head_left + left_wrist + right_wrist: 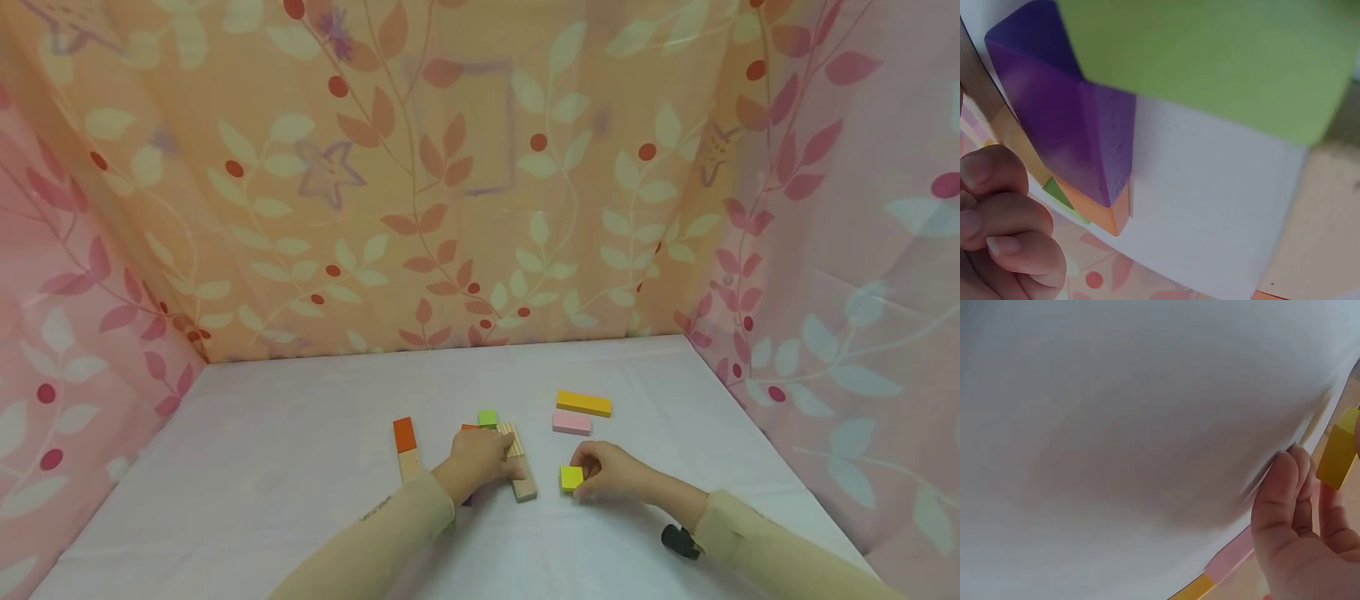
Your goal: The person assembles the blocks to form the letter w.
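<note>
the right hand [611, 475] has its fingers [1285, 500] curled round a small yellow cube [572, 477], pinching it just above or on the white table [300, 467]; i can't tell whether it has left the surface. the left hand [480, 458] lies with curled fingers [1004, 212] against a long plain wooden block [521, 471], seemingly steadying it, though a real grip isn't clear. right by it sit a purple block [1066, 125], a green cube [488, 418] and an orange piece [1110, 215]. an orange-ended bar [406, 446] lies to the left; a yellow bar [583, 403] and a pink bar [572, 423] lie beyond the right hand. it looks like the placing step: the cube would want carrying across to the steadied cluster and setting down squarely.
</note>
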{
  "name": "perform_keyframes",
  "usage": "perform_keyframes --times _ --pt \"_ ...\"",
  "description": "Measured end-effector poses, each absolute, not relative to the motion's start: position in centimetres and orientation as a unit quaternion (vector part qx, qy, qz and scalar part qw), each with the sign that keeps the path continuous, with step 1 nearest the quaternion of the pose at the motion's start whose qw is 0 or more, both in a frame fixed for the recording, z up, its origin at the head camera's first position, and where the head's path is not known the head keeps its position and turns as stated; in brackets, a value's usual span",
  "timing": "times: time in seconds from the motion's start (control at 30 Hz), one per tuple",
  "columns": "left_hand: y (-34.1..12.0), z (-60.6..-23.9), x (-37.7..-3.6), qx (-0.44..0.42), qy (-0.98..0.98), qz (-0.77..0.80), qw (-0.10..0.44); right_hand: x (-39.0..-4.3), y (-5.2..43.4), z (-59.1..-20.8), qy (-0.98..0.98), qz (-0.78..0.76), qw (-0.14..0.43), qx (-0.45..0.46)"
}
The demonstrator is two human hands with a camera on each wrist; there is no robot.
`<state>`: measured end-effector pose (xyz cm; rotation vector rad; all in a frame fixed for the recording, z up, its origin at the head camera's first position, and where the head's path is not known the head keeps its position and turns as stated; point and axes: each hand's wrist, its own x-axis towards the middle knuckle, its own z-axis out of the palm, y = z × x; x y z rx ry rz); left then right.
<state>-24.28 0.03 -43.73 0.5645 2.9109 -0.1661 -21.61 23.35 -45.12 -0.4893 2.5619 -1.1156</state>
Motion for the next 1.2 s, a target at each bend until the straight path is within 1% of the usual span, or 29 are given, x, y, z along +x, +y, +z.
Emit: perform_keyframes --times 0.33,0.53,0.73,1.07,1.2 --pt "0.1 -43.8 -24.4 0.194 0.975 -0.079 0.08 -21.6 21.3 -45.7 0.883 -0.357 0.179 -0.249" --pt "0.0 -43.9 -24.4 0.197 0.974 -0.076 0.083 -21.5 20.9 -45.5 0.883 -0.346 0.198 -0.246" --pt "-0.1 -43.9 -24.4 0.205 0.974 -0.071 0.071 -21.5 20.8 -45.4 0.881 -0.347 0.2 -0.252" --pt "0.0 -44.1 -24.6 0.206 0.973 -0.074 0.068 -21.4 20.7 -45.2 0.877 -0.349 0.201 -0.262" --pt "-0.1 -44.2 -24.6 0.207 0.973 -0.074 0.067 -21.4 20.7 -44.9 0.875 -0.349 0.213 -0.259"
